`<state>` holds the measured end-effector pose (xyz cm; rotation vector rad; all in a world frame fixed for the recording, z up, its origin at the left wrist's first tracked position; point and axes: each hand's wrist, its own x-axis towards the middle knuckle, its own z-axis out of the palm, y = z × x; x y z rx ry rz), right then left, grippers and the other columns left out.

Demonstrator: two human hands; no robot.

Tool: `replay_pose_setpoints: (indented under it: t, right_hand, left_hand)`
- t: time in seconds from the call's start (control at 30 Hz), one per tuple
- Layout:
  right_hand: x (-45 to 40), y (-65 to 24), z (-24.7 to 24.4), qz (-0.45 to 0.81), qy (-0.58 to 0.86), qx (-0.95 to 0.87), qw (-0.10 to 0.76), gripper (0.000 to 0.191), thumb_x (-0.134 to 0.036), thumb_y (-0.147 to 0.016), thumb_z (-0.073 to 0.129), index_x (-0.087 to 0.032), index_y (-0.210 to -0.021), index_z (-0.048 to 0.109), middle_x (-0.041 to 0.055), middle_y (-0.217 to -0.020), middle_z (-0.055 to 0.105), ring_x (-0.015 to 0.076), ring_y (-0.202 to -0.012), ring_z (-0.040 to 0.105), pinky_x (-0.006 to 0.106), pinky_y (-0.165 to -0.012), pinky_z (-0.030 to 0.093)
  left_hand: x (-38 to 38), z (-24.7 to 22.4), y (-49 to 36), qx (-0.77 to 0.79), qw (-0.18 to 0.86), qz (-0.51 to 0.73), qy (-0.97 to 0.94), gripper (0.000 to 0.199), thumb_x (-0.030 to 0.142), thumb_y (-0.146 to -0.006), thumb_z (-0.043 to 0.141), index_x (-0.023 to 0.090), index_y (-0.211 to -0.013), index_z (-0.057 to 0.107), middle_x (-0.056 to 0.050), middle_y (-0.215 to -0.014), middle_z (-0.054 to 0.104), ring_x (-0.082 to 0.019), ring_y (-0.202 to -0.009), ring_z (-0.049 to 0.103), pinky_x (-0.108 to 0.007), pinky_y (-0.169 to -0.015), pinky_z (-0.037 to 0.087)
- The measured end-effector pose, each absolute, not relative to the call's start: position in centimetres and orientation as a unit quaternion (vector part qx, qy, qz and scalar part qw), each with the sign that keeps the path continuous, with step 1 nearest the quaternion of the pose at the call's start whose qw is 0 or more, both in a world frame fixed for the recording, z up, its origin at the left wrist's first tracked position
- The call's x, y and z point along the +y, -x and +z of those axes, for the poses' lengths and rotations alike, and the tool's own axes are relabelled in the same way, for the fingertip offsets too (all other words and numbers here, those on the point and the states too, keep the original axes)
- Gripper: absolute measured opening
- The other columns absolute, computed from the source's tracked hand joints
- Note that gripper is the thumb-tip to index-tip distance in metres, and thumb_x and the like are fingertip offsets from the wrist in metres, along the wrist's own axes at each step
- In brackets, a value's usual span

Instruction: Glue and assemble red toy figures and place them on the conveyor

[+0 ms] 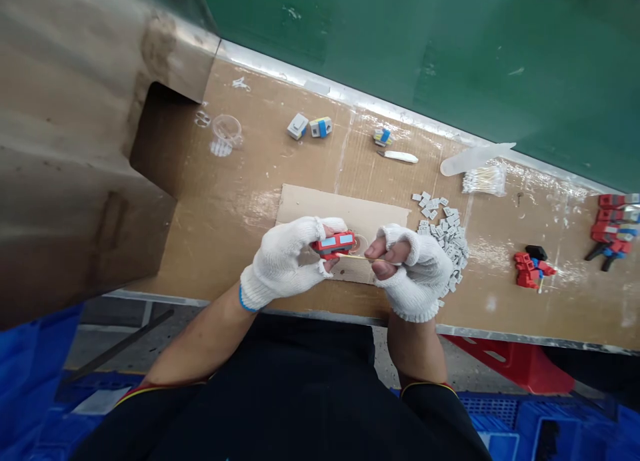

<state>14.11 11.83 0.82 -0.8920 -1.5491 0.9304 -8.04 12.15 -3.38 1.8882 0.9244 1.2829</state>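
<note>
My left hand, in a white fingerless glove, grips a small red toy part with light blue panels and a dark grey strip. Pinched in the fingers of my right hand, gloved the same way, is a thin cotton swab. Its tip meets the lower edge of the red part. Both hands hover over a cardboard sheet on the bench. Behind the fingers, part of a small clear round dish shows. Beside my right hand spreads a pile of small grey plastic pieces.
At the back lie grey-and-blue blocks, a white pen-like tool and a bag of cotton swabs. Red and blue toy parts sit at right. A clear cup stands left, near a metal housing.
</note>
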Motion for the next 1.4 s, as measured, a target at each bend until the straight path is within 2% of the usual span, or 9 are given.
replay_pose_setpoints:
  t: [0.2, 0.47, 0.6, 0.87, 1.03, 1.17, 1.27, 1.33, 1.4]
  right_hand:
    - [11.8, -14.3, 0.6, 0.396, 0.374, -0.657, 0.521, 0.028, -0.017, -0.103, 0.085, -0.027, -0.083, 0.069, -0.0015, -0.082, 0.078, 0.0188, -0.076, 0.083, 0.032, -0.069, 0.072]
    - [11.7, -14.4, 0.9, 0.381, 0.385, -0.676, 0.5, 0.028, -0.013, -0.102, 0.083, -0.027, -0.083, 0.069, -0.0005, -0.088, 0.083, 0.0171, -0.076, 0.082, 0.029, -0.069, 0.069]
    - [11.8, -14.6, 1.1, 0.375, 0.375, -0.69, 0.492, 0.03, -0.011, -0.102, 0.081, -0.027, -0.081, 0.068, 0.0003, -0.085, 0.082, 0.0188, -0.078, 0.084, 0.031, -0.07, 0.071]
    - [11.9, -14.7, 1.3, 0.366, 0.378, -0.7, 0.483, 0.031, -0.01, -0.102, 0.082, -0.026, -0.081, 0.067, -0.0001, -0.086, 0.082, 0.0183, -0.079, 0.085, 0.03, -0.069, 0.069]
    - [11.1, -16.1, 1.2, 0.341, 0.385, -0.643, 0.568, 0.026, -0.023, -0.104, 0.089, -0.027, -0.084, 0.073, -0.0014, -0.082, 0.082, 0.0168, -0.068, 0.079, 0.03, -0.059, 0.064]
    - [10.3, -18.8, 1.1, 0.275, 0.409, -0.598, 0.632, 0.027, -0.032, -0.099, 0.097, -0.028, -0.084, 0.075, -0.0028, -0.075, 0.078, 0.0176, -0.062, 0.076, 0.032, -0.055, 0.063]
    - [9.9, -20.2, 0.9, 0.282, 0.446, -0.629, 0.57, 0.028, -0.026, -0.097, 0.096, -0.028, -0.081, 0.074, -0.0002, -0.079, 0.083, 0.0203, -0.065, 0.079, 0.035, -0.059, 0.065]
    - [9.6, -20.2, 0.8, 0.291, 0.459, -0.661, 0.518, 0.028, -0.019, -0.096, 0.093, -0.028, -0.079, 0.073, 0.0012, -0.081, 0.086, 0.0216, -0.065, 0.08, 0.036, -0.059, 0.066]
    - [9.4, -19.5, 0.9, 0.292, 0.448, -0.68, 0.502, 0.028, -0.014, -0.096, 0.09, -0.028, -0.08, 0.073, 0.0013, -0.08, 0.086, 0.0223, -0.063, 0.08, 0.036, -0.057, 0.067]
  left_hand:
    - [12.1, -3.3, 8.2, 0.355, 0.351, 0.489, -0.715, 0.019, 0.019, -0.101, 0.084, 0.023, -0.118, 0.076, -0.006, -0.115, 0.093, -0.02, -0.098, 0.092, -0.025, -0.092, 0.074]
    - [12.1, -3.5, 8.3, 0.361, 0.352, 0.482, -0.717, 0.021, 0.022, -0.099, 0.088, 0.025, -0.116, 0.076, -0.008, -0.118, 0.094, -0.022, -0.093, 0.092, -0.028, -0.087, 0.075]
    - [12.1, -3.6, 8.2, 0.35, 0.356, 0.485, -0.718, 0.02, 0.019, -0.098, 0.086, 0.025, -0.114, 0.076, -0.007, -0.117, 0.093, -0.022, -0.094, 0.091, -0.029, -0.087, 0.075]
    - [12.4, -3.0, 8.2, 0.341, 0.33, 0.496, -0.727, 0.016, 0.018, -0.102, 0.084, 0.024, -0.114, 0.074, -0.009, -0.117, 0.093, -0.021, -0.086, 0.09, -0.03, -0.081, 0.075]
    - [12.3, -3.2, 8.0, 0.329, 0.359, 0.524, -0.699, 0.019, 0.012, -0.1, 0.083, 0.024, -0.11, 0.074, -0.003, -0.11, 0.092, -0.017, -0.087, 0.088, -0.023, -0.081, 0.071]
    - [12.1, -3.3, 8.1, 0.357, 0.369, 0.508, -0.692, 0.015, 0.014, -0.097, 0.083, 0.023, -0.102, 0.071, -0.006, -0.109, 0.092, -0.019, -0.086, 0.088, -0.026, -0.079, 0.072]
    - [12.1, -3.3, 8.3, 0.347, 0.374, 0.513, -0.69, 0.016, 0.012, -0.096, 0.081, 0.023, -0.104, 0.072, -0.006, -0.101, 0.09, -0.02, -0.081, 0.086, -0.028, -0.076, 0.072]
    - [12.1, -3.3, 8.3, 0.342, 0.364, 0.525, -0.689, 0.019, 0.01, -0.095, 0.081, 0.023, -0.108, 0.074, -0.007, -0.104, 0.091, -0.02, -0.082, 0.087, -0.028, -0.077, 0.072]
    - [12.2, -3.3, 8.2, 0.339, 0.362, 0.531, -0.687, 0.022, 0.009, -0.094, 0.081, 0.023, -0.11, 0.075, -0.007, -0.108, 0.091, -0.02, -0.085, 0.087, -0.028, -0.079, 0.072]
